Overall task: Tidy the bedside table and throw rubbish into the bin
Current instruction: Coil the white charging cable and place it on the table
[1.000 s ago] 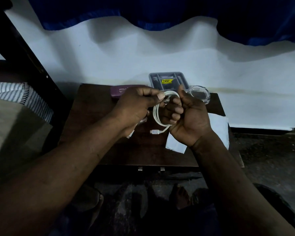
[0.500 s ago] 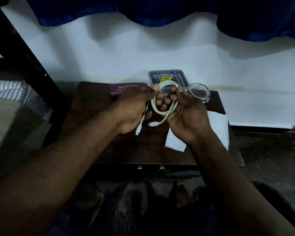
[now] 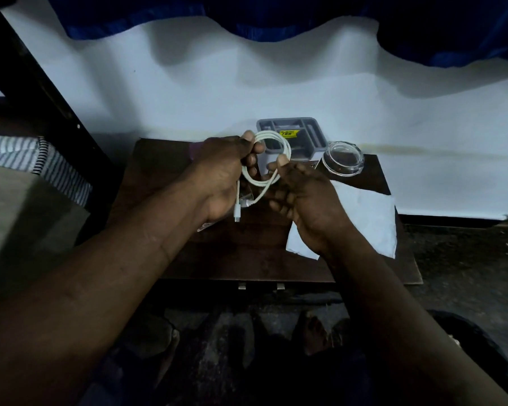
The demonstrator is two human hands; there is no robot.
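Holding a white cable in both hands, raised over the middle of the bedside table, clear of the wood.

- Wound into a loose round loop of a few turns. Smooth, thin, pale off-white in the dim light.
- Pinched at the loop's upper left by the left hand, thumb and fingertips curled round the strands.
- Gripped on the loop's right side by the right hand, thumb pressed on top and the other fingers curled in beneath. Contact of those fingers with the lower strands partly hidden.
- Below the loop, two loose ends, each tipped with a small white plug. One straight down beside the left palm, the other slanting in toward it, near but not clearly touching.

Around it, on the dark brown top:
- Behind the loop, against the wall: a grey tray with several compartments and a yellow label.
- Just right of that: a round clear glass lid.
- At the right edge, partly under the right wrist: a sheet of white paper, lying flat.
- Behind the left hand: a sliver of something purple, too covered to identify.

Off to the left, striped cloth. Along the top, a blue curtain.
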